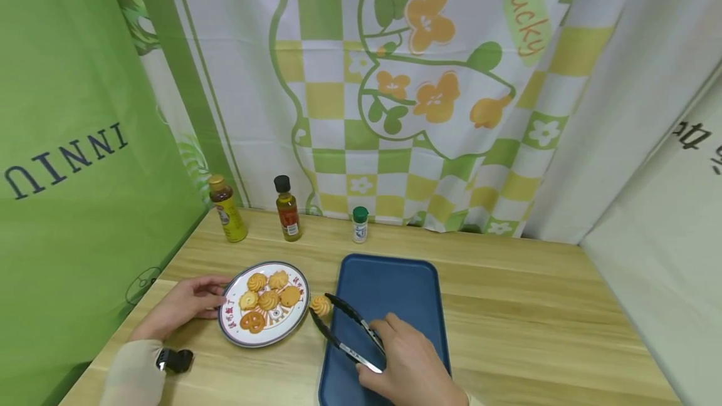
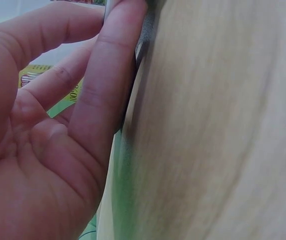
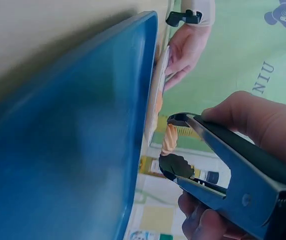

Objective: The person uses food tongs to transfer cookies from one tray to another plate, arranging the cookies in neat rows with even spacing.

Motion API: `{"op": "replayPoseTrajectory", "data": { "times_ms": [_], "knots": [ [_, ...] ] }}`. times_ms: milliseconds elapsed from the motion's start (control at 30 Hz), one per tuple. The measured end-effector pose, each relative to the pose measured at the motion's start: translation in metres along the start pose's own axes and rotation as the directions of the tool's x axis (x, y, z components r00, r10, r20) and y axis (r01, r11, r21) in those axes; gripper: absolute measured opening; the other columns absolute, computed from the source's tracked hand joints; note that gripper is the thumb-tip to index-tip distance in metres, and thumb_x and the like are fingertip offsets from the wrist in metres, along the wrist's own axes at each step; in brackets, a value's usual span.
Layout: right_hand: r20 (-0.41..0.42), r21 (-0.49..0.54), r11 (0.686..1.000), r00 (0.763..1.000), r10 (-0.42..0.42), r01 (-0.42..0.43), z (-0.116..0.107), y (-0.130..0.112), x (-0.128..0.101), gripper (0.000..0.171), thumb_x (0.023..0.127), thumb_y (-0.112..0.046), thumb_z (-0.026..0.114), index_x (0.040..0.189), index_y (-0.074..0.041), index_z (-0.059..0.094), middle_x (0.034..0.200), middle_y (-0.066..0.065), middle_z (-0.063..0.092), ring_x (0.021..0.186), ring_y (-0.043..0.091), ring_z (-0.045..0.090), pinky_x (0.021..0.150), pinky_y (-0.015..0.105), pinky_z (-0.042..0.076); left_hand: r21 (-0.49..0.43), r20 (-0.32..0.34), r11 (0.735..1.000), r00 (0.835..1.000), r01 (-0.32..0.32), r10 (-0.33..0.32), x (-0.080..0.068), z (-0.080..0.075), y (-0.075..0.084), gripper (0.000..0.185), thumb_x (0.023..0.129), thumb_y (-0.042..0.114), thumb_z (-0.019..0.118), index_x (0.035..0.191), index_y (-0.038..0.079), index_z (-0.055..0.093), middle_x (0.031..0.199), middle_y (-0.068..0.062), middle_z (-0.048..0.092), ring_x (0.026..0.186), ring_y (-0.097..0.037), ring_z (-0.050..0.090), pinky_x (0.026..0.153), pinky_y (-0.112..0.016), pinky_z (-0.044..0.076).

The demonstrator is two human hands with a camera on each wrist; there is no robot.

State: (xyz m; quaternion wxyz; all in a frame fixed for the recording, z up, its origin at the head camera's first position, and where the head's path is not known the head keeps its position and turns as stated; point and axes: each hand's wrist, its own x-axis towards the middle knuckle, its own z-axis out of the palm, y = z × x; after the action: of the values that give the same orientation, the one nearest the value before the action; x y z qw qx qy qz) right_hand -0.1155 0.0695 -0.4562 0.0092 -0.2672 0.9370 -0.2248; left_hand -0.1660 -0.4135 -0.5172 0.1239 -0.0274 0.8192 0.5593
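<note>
Tongs (image 1: 346,331) gripped by right hand (image 1: 408,365), cookie (image 1: 320,305) pinched between plate (image 1: 237,334) rim and tray (image 1: 395,287) edge, left hand (image 1: 188,302) open against plate.

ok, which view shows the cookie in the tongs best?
Head view: the cookie sits whole in the tongs, between plate and tray. Right wrist shows it edge-on, small. Left wrist doesn't show it.
</note>
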Motion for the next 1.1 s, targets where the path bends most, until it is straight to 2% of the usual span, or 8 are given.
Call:
{"op": "replayPoseTrajectory", "data": {
  "times_ms": [167,400,700,933,1100],
  "knots": [
    [-0.008,0.003,0.999,0.999,-0.044,0.044,0.002,-0.007,0.009,0.054,0.086,-0.048,0.090,0.124,-0.010,0.078,0.104,-0.004,0.067,0.078,0.004,0.051,0.060,0.024,0.047,0.016,0.001,1.000,1.000,-0.009,0.009,0.002,0.002,0.002,0.064,0.103,0.002,0.074,0.159,-0.016,0.047,0.127,-0.023,0.068,0.099,-0.013,0.074,0.086,-0.031,0.073],
    [0.027,0.023,0.995,0.995,-0.094,0.093,0.008,-0.019,0.022,0.052,0.087,-0.047,0.089,0.123,-0.010,0.078,0.104,-0.003,0.068,0.076,0.004,0.049,0.058,0.021,0.044,0.012,0.003,1.000,1.000,-0.012,0.012,0.001,0.003,0.005,0.064,0.103,0.001,0.074,0.158,-0.017,0.046,0.125,-0.022,0.067,0.099,-0.012,0.074,0.086,-0.031,0.073],
    [0.054,0.025,0.988,0.987,-0.152,0.151,0.022,-0.037,0.039,0.050,0.086,-0.041,0.088,0.123,-0.009,0.080,0.101,-0.004,0.069,0.072,0.003,0.047,0.055,0.018,0.043,0.017,-0.012,1.000,1.000,0.004,-0.004,-0.002,0.004,0.001,0.066,0.103,0.002,0.074,0.160,-0.016,0.045,0.128,-0.024,0.067,0.099,-0.011,0.074,0.086,-0.030,0.073],
    [0.066,0.013,0.989,0.986,-0.150,0.150,0.028,-0.043,0.043,0.047,0.084,-0.041,0.088,0.119,-0.010,0.080,0.093,-0.008,0.062,0.068,0.003,0.045,0.050,0.019,0.041,0.025,-0.026,1.000,1.000,0.009,-0.009,-0.005,0.005,0.000,0.065,0.103,0.004,0.075,0.159,-0.015,0.047,0.135,-0.029,0.068,0.102,-0.013,0.075,0.088,-0.031,0.073],
    [0.073,0.017,0.990,0.987,-0.144,0.143,0.029,-0.043,0.041,0.048,0.085,-0.041,0.088,0.120,-0.009,0.080,0.092,-0.007,0.061,0.067,0.003,0.045,0.050,0.019,0.041,0.022,-0.022,1.000,1.000,0.007,-0.007,-0.003,0.005,0.003,0.065,0.103,0.005,0.076,0.159,-0.014,0.049,0.138,-0.029,0.069,0.102,-0.013,0.076,0.089,-0.031,0.073]
  ]
}}
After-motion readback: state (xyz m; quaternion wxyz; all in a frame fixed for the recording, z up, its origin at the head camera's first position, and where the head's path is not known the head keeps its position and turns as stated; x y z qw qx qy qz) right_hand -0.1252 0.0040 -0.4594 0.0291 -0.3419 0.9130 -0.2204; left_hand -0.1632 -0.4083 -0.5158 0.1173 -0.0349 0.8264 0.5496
